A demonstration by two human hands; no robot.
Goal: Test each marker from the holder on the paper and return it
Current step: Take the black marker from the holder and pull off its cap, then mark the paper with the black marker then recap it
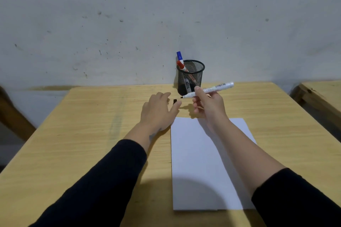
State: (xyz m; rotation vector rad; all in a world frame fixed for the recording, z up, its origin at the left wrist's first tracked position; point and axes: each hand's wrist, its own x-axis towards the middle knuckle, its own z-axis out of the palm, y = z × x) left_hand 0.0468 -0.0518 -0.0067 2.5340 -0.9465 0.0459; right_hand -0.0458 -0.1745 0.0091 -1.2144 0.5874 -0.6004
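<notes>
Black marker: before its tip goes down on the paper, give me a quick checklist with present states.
1. Cap off, tip bare: ok. The black marker shows its dark tip toward the left.
2. Right hand grip on the barrel: ok, fingers closed around its middle.
3. Cap accounted for: ok, at the left hand fingertips on the table.
4. Paper blank and flat: ok, no marks visible.
5. Tip over the paper: not ok, it is beyond the sheet's far edge.
6. Holder upright, blue and red markers inside: ok.
</notes>
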